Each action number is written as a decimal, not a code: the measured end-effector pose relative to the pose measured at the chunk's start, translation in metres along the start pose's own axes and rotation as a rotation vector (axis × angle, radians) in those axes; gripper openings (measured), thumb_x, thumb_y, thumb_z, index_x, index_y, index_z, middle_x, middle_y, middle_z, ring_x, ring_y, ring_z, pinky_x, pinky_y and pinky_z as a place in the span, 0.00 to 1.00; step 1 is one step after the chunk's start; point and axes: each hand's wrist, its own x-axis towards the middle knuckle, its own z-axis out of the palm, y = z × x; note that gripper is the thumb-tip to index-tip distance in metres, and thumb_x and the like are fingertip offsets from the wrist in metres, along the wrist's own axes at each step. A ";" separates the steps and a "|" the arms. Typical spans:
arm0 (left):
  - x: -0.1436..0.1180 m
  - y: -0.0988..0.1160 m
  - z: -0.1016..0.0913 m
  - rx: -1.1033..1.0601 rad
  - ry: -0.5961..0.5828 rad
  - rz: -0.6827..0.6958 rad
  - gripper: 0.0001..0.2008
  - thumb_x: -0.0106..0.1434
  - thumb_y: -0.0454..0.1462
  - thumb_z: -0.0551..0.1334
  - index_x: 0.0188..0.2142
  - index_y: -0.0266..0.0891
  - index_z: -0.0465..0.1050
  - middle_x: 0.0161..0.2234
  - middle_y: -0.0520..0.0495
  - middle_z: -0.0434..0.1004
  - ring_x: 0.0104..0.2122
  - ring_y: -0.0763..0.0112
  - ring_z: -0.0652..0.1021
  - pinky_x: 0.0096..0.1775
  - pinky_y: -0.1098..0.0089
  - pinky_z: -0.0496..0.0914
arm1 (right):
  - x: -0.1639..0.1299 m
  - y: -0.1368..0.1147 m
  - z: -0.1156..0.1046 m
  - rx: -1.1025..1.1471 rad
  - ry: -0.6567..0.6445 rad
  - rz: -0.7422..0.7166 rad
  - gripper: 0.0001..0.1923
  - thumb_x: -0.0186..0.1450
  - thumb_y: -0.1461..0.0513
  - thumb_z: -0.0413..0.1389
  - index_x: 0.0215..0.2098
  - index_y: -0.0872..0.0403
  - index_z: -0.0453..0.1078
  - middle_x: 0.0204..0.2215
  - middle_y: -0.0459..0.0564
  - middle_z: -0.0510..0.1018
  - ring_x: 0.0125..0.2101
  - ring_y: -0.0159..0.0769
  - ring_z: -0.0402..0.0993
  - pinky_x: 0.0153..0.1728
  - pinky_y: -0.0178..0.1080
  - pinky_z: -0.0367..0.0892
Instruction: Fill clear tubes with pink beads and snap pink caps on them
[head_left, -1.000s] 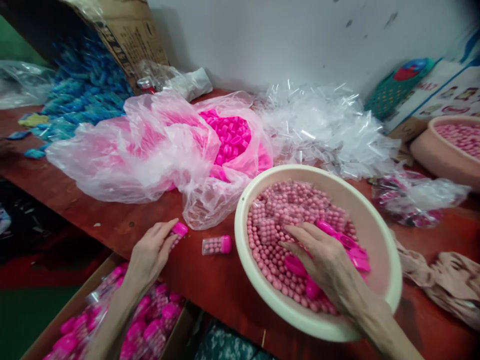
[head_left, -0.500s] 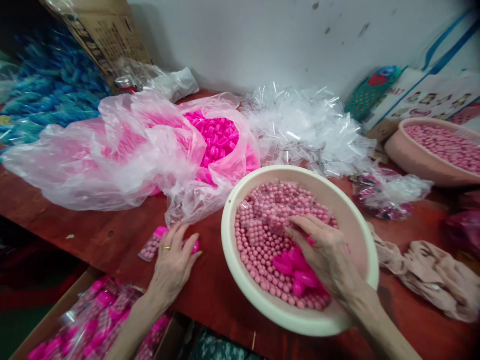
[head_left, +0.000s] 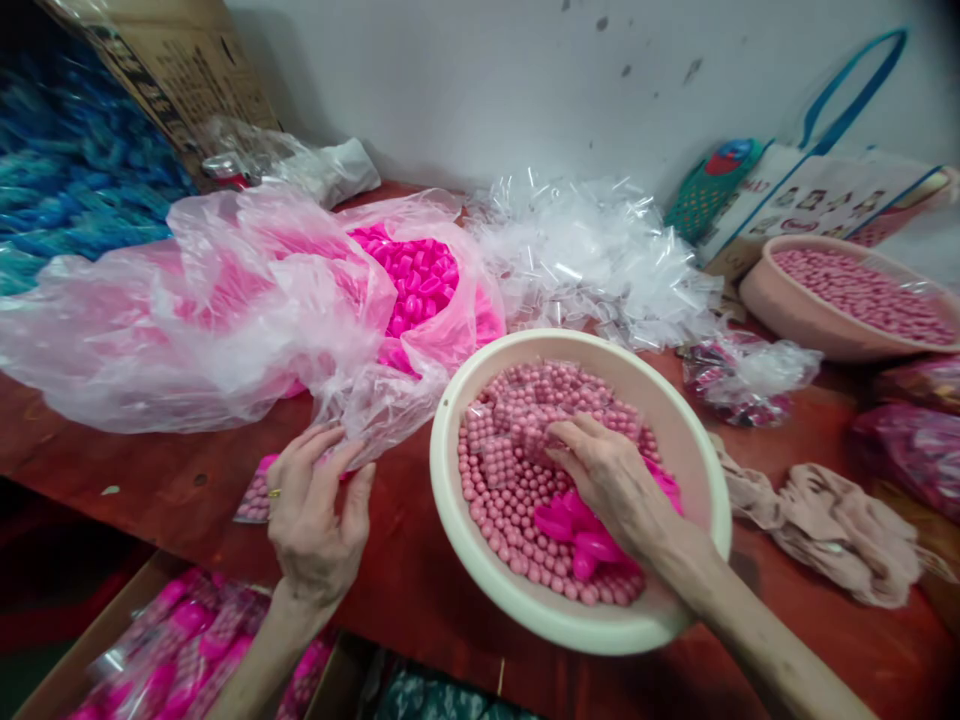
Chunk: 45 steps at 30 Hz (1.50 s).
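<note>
In the cream bowl point(head_left: 444, 520), loose pink beads point(head_left: 517, 530) lie with several clear bead-filled containers point(head_left: 496, 455) and bright pink caps point(head_left: 592, 545). My right hand point(head_left: 607, 475) reaches over the bowl, fingers closed at a clear bead-filled container, its far edge hard to make out. On the red table, my left hand point(head_left: 319, 510) is curled, with a bit of bright pink cap point(head_left: 348, 474) showing beneath the fingers. A capped clear container of beads point(head_left: 255, 492) lies against its outer side, partly hidden by the hand.
A plastic bag of pink caps point(head_left: 424, 280) lies behind my left hand. Clear empty containers point(head_left: 585, 255) are heaped near the wall. A second bead bowl point(head_left: 772, 300) and a crumpled cloth point(head_left: 847, 535) are on the right. Below the edge sits a box of filled containers point(head_left: 180, 640).
The view has shifted slightly to the right. My left hand has moved left and curled more over the pink cap, covering part of the capped container. My right hand remains in the bowl.
</note>
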 end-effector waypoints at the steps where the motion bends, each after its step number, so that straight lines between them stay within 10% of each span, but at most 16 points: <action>1: 0.006 0.012 -0.002 -0.040 0.053 -0.011 0.13 0.56 0.29 0.63 0.42 0.38 0.72 0.43 0.40 0.74 0.47 0.57 0.73 0.52 0.53 0.64 | 0.001 0.000 0.000 0.016 0.011 -0.007 0.08 0.65 0.69 0.48 0.32 0.56 0.68 0.30 0.50 0.72 0.32 0.37 0.70 0.35 0.38 0.62; 5: 0.030 0.056 -0.002 -0.358 -0.015 -0.055 0.11 0.55 0.27 0.62 0.39 0.38 0.73 0.39 0.45 0.76 0.41 0.64 0.76 0.47 0.62 0.69 | -0.001 0.005 -0.003 0.134 0.069 -0.038 0.09 0.63 0.69 0.50 0.26 0.55 0.66 0.25 0.47 0.72 0.27 0.34 0.68 0.31 0.36 0.62; 11: 0.044 0.103 0.018 -0.954 -0.636 -0.463 0.22 0.58 0.35 0.63 0.52 0.42 0.65 0.49 0.44 0.71 0.48 0.63 0.72 0.50 0.64 0.67 | -0.009 0.002 -0.023 0.434 0.077 -0.066 0.05 0.62 0.64 0.55 0.28 0.55 0.69 0.24 0.43 0.73 0.25 0.30 0.68 0.28 0.32 0.61; 15: 0.045 0.117 0.029 -1.318 -0.845 -0.725 0.11 0.59 0.36 0.62 0.43 0.38 0.70 0.36 0.48 0.74 0.37 0.69 0.75 0.40 0.69 0.71 | -0.017 0.005 -0.030 0.593 0.021 -0.030 0.08 0.64 0.59 0.53 0.31 0.54 0.70 0.26 0.44 0.75 0.28 0.31 0.70 0.29 0.33 0.65; 20: 0.049 0.119 0.030 -1.537 -0.773 -1.003 0.10 0.57 0.33 0.63 0.39 0.36 0.67 0.33 0.50 0.74 0.31 0.73 0.77 0.38 0.71 0.72 | -0.047 0.020 -0.020 0.265 0.011 -0.019 0.17 0.61 0.56 0.57 0.47 0.50 0.67 0.43 0.51 0.74 0.46 0.42 0.70 0.47 0.45 0.67; 26: 0.049 0.117 0.031 -1.559 -0.698 -0.966 0.13 0.56 0.30 0.64 0.42 0.37 0.70 0.39 0.48 0.75 0.39 0.70 0.76 0.44 0.70 0.70 | -0.060 0.015 -0.008 0.193 0.026 -0.139 0.12 0.68 0.61 0.44 0.36 0.50 0.69 0.35 0.48 0.73 0.40 0.37 0.70 0.46 0.44 0.67; 31: 0.048 0.116 0.031 -1.519 -0.630 -0.897 0.11 0.55 0.29 0.64 0.40 0.39 0.74 0.36 0.50 0.76 0.39 0.73 0.75 0.46 0.74 0.67 | -0.041 0.007 -0.025 0.466 0.011 0.064 0.11 0.67 0.59 0.48 0.28 0.53 0.66 0.28 0.46 0.71 0.32 0.33 0.68 0.39 0.38 0.66; 39: 0.047 0.115 0.031 -1.566 -0.863 -0.928 0.13 0.57 0.34 0.64 0.43 0.38 0.72 0.34 0.48 0.73 0.35 0.71 0.75 0.37 0.72 0.73 | -0.028 0.001 -0.025 1.333 0.047 0.452 0.13 0.61 0.52 0.56 0.30 0.53 0.64 0.21 0.41 0.68 0.20 0.26 0.64 0.22 0.30 0.63; 45: 0.045 0.115 0.032 -1.506 -0.944 -0.904 0.14 0.57 0.35 0.64 0.44 0.38 0.70 0.34 0.48 0.72 0.31 0.72 0.74 0.31 0.73 0.74 | -0.021 -0.003 -0.022 1.165 0.096 0.356 0.10 0.62 0.55 0.56 0.37 0.53 0.68 0.29 0.45 0.74 0.28 0.29 0.70 0.29 0.31 0.67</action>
